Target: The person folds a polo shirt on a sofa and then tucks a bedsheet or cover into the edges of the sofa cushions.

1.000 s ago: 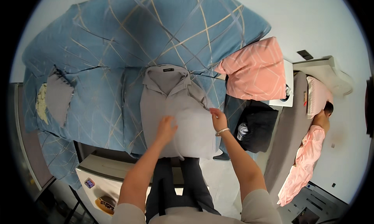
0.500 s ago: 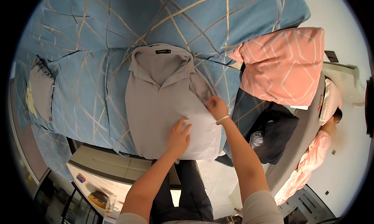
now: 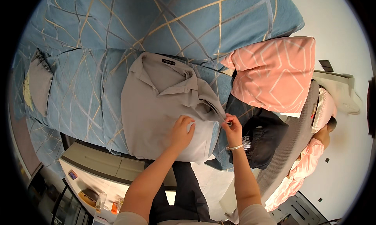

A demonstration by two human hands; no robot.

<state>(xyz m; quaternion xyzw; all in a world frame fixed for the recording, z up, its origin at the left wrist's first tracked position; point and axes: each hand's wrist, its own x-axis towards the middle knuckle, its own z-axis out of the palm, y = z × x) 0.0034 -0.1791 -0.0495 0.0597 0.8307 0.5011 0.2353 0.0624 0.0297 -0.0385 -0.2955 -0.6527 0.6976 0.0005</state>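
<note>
A grey collared shirt (image 3: pixel 156 111) lies spread on a blue sofa with a line pattern, its collar at the far side and a dark label inside the neck. My right hand (image 3: pixel 234 130), a bangle on its wrist, pinches the shirt's right-side sleeve at its outer end. That sleeve bends outward over the sofa seat. On the shirt's front rests my left hand (image 3: pixel 181 131), its fingers loosely bent and the thumb apart, with nothing seen in it.
The blue sofa (image 3: pixel 78 92) stretches to both sides. At right are a pink patterned cushion (image 3: pixel 276 74) and a black garment (image 3: pixel 262 140). A person in pink (image 3: pixel 301 166) is farther right. A cabinet (image 3: pixel 100 160) stands at the near left, and a grey cushion (image 3: pixel 40 86) at the far left.
My right hand has moved right and nearer, drawing the sleeve outward from the shirt's side. The shirt's collar has shifted and tilted. My left hand stays on the shirt's front.
</note>
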